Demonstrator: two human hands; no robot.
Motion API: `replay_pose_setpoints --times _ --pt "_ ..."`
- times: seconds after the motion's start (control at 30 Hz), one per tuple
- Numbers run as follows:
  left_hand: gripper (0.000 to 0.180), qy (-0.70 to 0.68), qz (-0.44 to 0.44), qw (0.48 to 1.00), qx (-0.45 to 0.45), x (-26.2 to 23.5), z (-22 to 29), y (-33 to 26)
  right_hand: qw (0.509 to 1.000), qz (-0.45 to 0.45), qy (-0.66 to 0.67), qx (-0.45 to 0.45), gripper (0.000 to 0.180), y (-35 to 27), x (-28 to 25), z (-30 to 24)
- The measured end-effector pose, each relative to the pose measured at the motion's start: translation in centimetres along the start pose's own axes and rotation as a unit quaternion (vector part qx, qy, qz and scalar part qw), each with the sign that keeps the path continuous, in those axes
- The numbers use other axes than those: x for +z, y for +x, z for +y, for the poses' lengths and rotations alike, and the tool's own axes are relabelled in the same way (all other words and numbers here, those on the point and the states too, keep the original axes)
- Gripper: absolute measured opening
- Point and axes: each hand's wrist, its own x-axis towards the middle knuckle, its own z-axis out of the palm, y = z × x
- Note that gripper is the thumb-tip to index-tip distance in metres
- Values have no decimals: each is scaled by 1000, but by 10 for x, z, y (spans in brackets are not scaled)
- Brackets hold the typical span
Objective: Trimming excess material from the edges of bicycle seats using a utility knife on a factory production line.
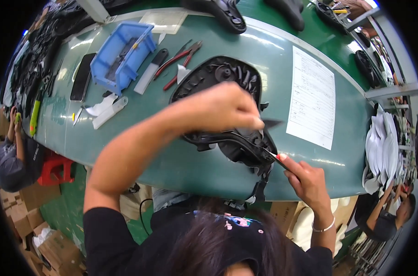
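Note:
A black moulded shell (204, 76) with ribs, a round boss and dark soft material along its near edge lies on the green table in front of me. My left hand (229, 108) reaches across it, fingers closed in a pinch. A dark pointed flap (272, 123) sticks out at the fingertips, seemingly part of the black material. At the shell's near right corner, my right hand (305, 179) grips a slim tool (277, 159) with a metal tip and some red on it. That tip touches the black material; its exact kind is unclear. A black strap (259, 187) hangs over the table's near edge.
Left of the shell lie red-handled pliers (183, 62), a wide-bladed scraper (151, 71), a blue bin (121, 57), a black phone (83, 77) and a white-handled tool (110, 112). A printed sheet (311, 96) lies at right. Other people work at both sides.

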Motion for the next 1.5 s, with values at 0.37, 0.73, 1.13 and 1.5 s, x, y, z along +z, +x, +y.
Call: replay_pose_setpoints --times 0.37,0.73,1.13,1.5 --pt "34 295 359 879 -106 80 -11 8 908 290 278 115 40 35 35 -19" --pt "15 24 329 939 -95 63 -13 -12 995 87 35 40 53 25 13 -13" --pt "58 -388 433 784 -218 91 -3 -69 902 125 338 236 32 13 57 -2" --pt "40 289 69 936 -191 -12 -8 -60 756 342 506 235 27 32 55 -20"
